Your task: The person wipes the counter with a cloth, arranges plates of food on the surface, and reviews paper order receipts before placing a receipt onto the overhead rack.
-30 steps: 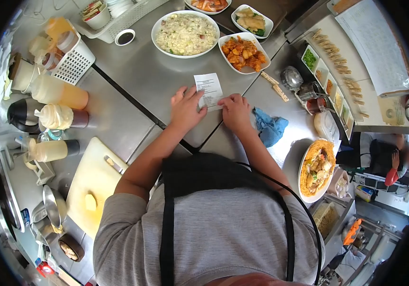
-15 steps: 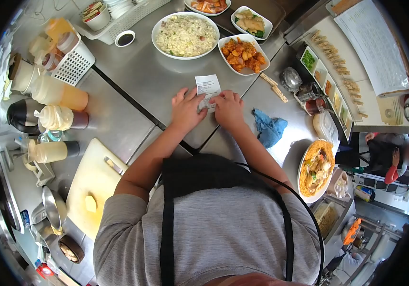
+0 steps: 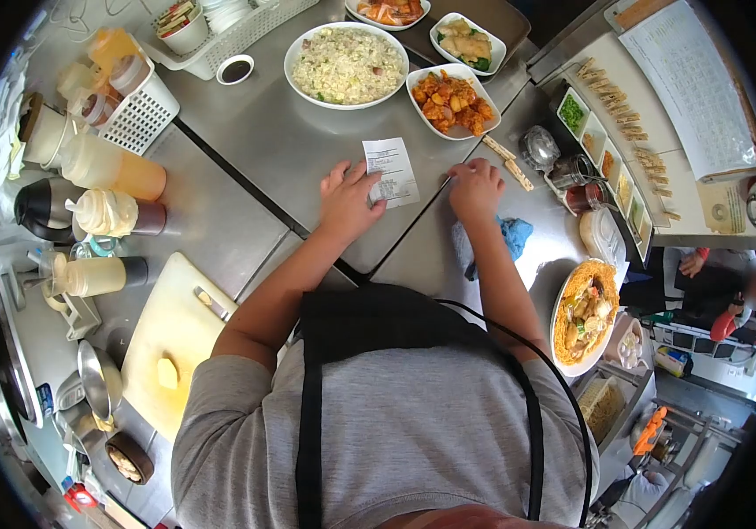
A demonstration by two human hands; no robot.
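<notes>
A printed paper receipt [image 3: 393, 172] lies on the steel counter in the middle. My left hand [image 3: 348, 204] rests on its left edge, thumb and fingers spread and lying on the paper and counter. To the right of the receipt and apart from it is my right hand [image 3: 477, 189], fingers bent downward and slightly apart, with nothing visible in them. A blue cloth [image 3: 515, 235] lies beside and partly behind my right wrist. Just beyond that hand are wooden clothespins [image 3: 508, 162].
Beyond my hands stand a large bowl of fried rice [image 3: 347, 66] and a dish of red-sauced pieces [image 3: 453, 101]. A noodle plate [image 3: 585, 317] sits at right, a cutting board [image 3: 180, 344] at left. Sauce bottles [image 3: 114, 167] line the left side. Another person [image 3: 704, 282] is at far right.
My right hand has moved off the receipt to the right, near the cloth and clothespins. More of the receipt shows, lying flatter. My left hand stays nearly in place.
</notes>
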